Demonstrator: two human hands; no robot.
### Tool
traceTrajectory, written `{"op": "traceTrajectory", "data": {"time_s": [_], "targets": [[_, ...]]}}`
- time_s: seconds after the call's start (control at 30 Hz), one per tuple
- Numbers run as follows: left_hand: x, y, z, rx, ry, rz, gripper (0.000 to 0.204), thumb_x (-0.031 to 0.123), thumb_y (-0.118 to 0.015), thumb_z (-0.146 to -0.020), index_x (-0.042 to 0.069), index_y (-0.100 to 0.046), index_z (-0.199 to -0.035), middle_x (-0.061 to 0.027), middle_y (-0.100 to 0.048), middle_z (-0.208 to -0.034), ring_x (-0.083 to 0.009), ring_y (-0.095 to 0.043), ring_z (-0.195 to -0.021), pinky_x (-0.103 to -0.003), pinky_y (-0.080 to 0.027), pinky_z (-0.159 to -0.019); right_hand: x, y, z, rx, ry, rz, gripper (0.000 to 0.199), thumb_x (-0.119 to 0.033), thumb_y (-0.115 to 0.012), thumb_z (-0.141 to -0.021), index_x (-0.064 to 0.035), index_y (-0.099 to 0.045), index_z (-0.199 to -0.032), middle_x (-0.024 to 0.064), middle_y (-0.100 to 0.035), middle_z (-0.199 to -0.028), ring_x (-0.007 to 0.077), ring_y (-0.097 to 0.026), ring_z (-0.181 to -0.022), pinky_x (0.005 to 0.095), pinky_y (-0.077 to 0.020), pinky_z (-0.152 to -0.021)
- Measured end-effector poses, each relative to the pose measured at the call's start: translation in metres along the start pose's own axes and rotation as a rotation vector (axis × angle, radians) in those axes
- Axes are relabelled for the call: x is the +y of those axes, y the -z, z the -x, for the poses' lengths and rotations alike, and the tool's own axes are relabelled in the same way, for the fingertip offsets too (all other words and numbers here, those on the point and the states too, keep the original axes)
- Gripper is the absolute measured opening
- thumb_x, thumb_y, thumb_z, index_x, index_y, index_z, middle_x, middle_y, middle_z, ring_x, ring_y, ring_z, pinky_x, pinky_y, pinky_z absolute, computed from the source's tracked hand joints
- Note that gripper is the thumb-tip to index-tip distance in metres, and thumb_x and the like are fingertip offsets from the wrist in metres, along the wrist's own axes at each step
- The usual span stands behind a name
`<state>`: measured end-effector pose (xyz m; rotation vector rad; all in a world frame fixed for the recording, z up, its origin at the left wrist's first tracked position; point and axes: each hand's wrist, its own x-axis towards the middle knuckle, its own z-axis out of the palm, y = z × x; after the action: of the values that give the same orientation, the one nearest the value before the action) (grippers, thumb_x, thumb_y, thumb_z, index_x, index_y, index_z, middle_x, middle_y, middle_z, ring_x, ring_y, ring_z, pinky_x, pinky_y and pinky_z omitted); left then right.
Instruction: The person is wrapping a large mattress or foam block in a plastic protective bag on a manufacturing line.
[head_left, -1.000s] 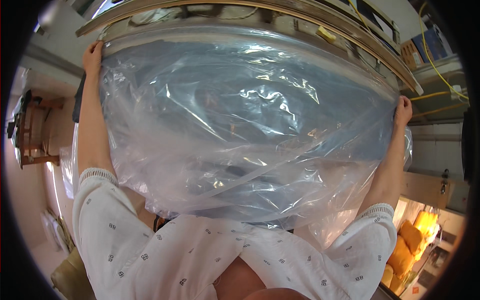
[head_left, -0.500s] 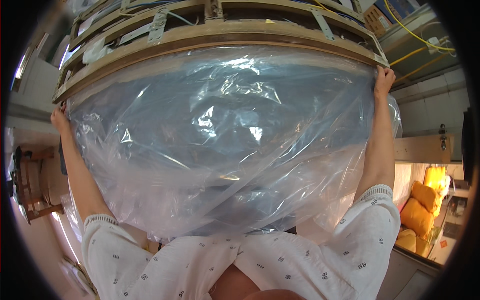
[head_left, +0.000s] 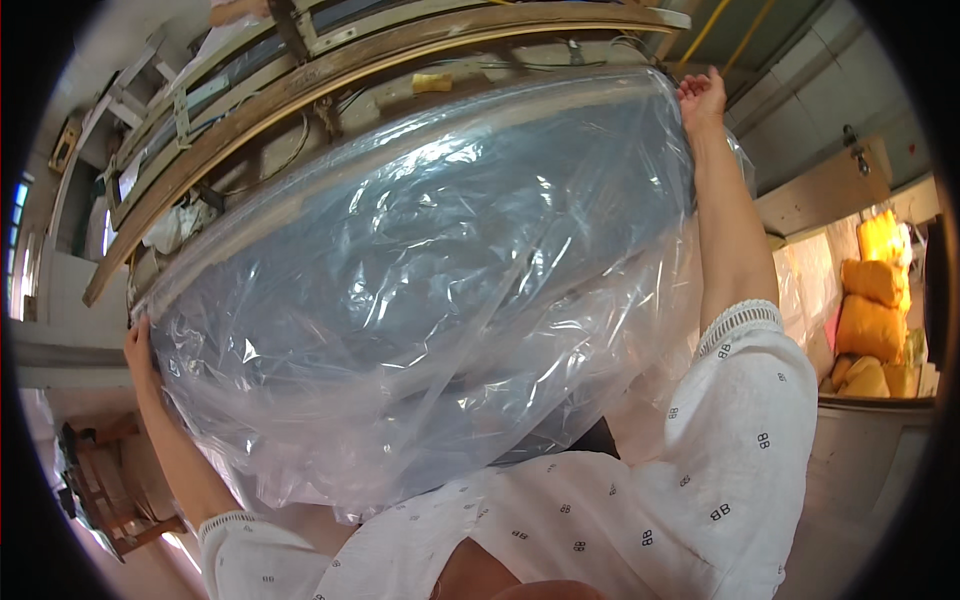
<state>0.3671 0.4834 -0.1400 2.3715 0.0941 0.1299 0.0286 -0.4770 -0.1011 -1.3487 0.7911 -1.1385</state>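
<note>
A large clear plastic sheet [head_left: 400,290], wrinkled and glossy, stretches before me with a blue-grey layer visible through it. At its left far corner my left hand [head_left: 140,348] has its fingers closed on the plastic. By the right far corner is my right hand [head_left: 703,98], its fingers parted and partly curled, beside the edge of the plastic and apparently not gripping it. Both arms are stretched forward. The near part of the sheet hangs in loose folds close to my white shirt. Beyond the far edge runs a long wooden bar [head_left: 400,62].
Behind the bar, wooden slats carry metal plates and thin cables. A small yellowish block [head_left: 432,83] lies between bar and sheet. Far left, another person's arm [head_left: 238,10] shows at the top. A brown wooden stool [head_left: 110,480] stands at left; yellow-orange bundles [head_left: 872,310] are piled at right.
The view has turned, so sheet and bar now slant up to the right. A gap has opened between bar and sheet. My right hand's fingers have loosened from the corner; the left still grips.
</note>
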Motion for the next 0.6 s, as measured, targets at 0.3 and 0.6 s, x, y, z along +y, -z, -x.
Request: {"op": "traceTrajectory", "data": {"time_s": [0.3, 0.6], "targets": [[-0.05, 0.231, 0.02, 0.521, 0.084, -0.864, 0.041, 0.037, -0.061, -0.076, 0.003, -0.063, -0.099, -0.0161, -0.063, -0.091, -0.0308, -0.06, -0.082, -0.036, -0.045, -0.074, -0.04, 0.049, 0.17, -0.134, -0.535, -0.768, 0.027, -0.028, -0.053, -0.083, -0.0082, -0.045, -0.068, 0.0075, -0.048, -0.075, 0.0205, -0.045, -0.072, 0.0325, -0.0407, -0.07], [0.368, -0.161, 0.205, -0.523, -0.584, -0.091, 0.037, 0.032, -0.061, -0.08, 0.005, -0.059, -0.104, 0.0002, -0.057, -0.08, -0.0079, -0.048, -0.063, -0.022, -0.041, -0.049, -0.031, 0.044, 0.205, -0.275, -0.346, -0.692, 0.019, -0.023, -0.059, -0.081, -0.0069, -0.05, -0.074, 0.0065, -0.052, -0.08, 0.0192, -0.051, -0.08, 0.0316, -0.0424, -0.079]]}}
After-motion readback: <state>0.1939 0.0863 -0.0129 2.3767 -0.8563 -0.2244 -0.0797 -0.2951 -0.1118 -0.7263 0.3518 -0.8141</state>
